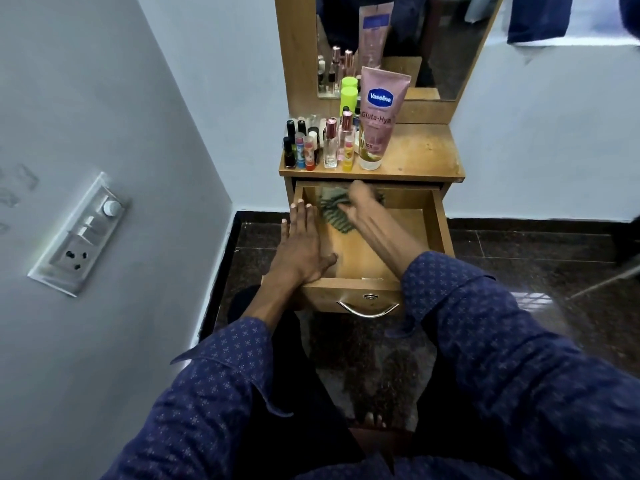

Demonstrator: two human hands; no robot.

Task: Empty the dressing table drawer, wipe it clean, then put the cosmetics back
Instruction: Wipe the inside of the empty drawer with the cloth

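Observation:
The wooden drawer [434, 223] of the dressing table stands pulled out, and its inside holds no cosmetics. My left hand [303, 242] lies flat with straight fingers on the drawer's left wall. My right hand [360, 202] is blurred at the back of the drawer and presses a green striped cloth [334, 213] against the bottom. How its fingers lie on the cloth is unclear. On the table top [422, 157] stand a pink Vaseline tube [379, 119], several nail polish bottles [294, 147], small perfume bottles [330, 143] and a green-capped bottle [348, 97].
A mirror [415, 39] rises behind the table top. A white wall with a switch and socket panel [81, 233] is on the left. The floor [536, 271] is dark stone. A metal handle [369, 308] is on the drawer front, above my knees.

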